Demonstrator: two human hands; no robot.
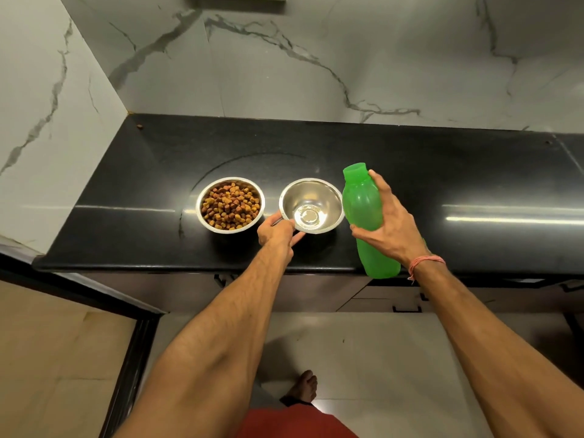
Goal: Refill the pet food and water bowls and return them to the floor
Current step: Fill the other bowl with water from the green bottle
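**Fingers on bowl rim and bottle**

Fingers of the left hand (278, 230) pinch the near-left rim of the round, shiny steel water bowl (311, 205), thumb on the outside, fingertips curled over the edge. The bowl sits on the glossy black stone counter (126, 222) and holds only a thin pool of water at its bottom. The right hand (390, 222), with a pink thread band (425, 263) at the wrist, wraps closed around the middle of a translucent green plastic bottle (361, 210). The bottle is lifted, capped end pointing away, just beside the bowl's right rim. Left of the water bowl, nearly touching it, stands a matching steel bowl full of brown and tan kibble (230, 204). Beyond them rises the white veined marble wall (316, 74).
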